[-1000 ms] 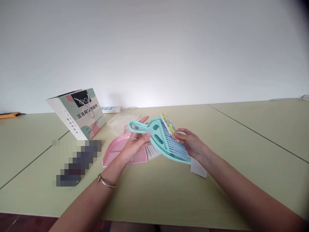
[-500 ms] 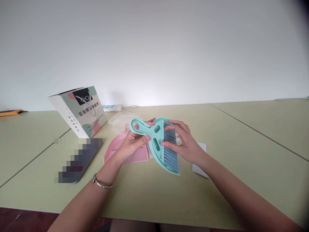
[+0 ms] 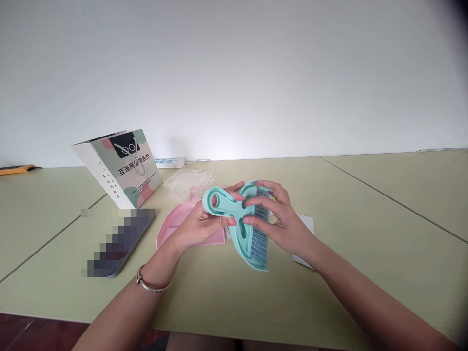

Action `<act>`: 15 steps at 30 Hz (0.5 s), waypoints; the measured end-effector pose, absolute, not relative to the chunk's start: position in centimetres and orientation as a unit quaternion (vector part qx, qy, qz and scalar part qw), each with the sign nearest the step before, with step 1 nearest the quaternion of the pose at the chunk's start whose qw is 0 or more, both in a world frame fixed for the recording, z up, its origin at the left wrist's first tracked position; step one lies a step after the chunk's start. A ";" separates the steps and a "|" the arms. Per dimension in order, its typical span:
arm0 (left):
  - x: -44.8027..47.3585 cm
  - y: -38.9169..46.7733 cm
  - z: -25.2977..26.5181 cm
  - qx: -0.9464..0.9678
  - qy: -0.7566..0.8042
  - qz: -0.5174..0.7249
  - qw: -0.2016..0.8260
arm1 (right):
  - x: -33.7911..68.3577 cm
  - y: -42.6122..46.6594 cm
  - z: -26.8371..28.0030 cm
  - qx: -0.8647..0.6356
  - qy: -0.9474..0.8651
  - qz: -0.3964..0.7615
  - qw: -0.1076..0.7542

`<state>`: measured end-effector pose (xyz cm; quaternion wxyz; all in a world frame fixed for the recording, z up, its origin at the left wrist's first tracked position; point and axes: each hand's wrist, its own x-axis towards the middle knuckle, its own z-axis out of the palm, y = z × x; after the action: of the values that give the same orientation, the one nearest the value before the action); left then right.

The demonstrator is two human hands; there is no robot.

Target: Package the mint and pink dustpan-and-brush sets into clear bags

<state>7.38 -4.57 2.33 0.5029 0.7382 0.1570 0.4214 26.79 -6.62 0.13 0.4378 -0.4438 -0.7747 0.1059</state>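
Note:
A teal hand brush [image 3: 260, 239] with blue-grey bristles lies nested in a matching teal dustpan [image 3: 243, 256], held tilted above the table. My left hand [image 3: 197, 226] is closed around the neck of the set below the looped handle, thumb in front and fingers behind. On the brush head, my right hand [image 3: 287, 219] pinches with thumb and index finger at the two slots. Its other fingers reach over the dustpan's upper edge. Behind my left hand a pink dustpan [image 3: 168, 224] rests on the table, partly covered.
Crumpled clear plastic [image 3: 188, 183] lies behind the pink dustpan. At left stand a paper gift bag [image 3: 142, 187] and a dark blurred-out flat object [image 3: 135, 243]. A white power strip [image 3: 170, 163] sits by the wall. A white card [image 3: 307, 225] is partly under my right wrist.
The brush and dustpan have tilted and shifted slightly down and right at the handle. My right thumb and index finger have moved from the bristle edge onto the slots.

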 end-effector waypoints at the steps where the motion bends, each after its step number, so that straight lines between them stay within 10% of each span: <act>1: 7.4 -4.6 2.3 0.745 0.164 0.423 0.488 | 26.8 -6.7 0.2 -0.448 -0.768 0.090 0.450; 9: 5.2 -2.6 3.4 0.602 0.254 0.665 0.361 | 29.5 -6.0 2.0 -0.528 -0.542 0.006 0.654; 15: 1.6 -0.7 3.9 0.460 0.463 0.616 0.440 | 30.7 -3.6 -0.3 -0.613 -0.530 0.294 0.507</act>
<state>1.64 -0.65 3.90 0.4404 0.4605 0.4627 0.6163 30.71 -3.56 -0.32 0.5073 -0.6126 -0.5302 0.2938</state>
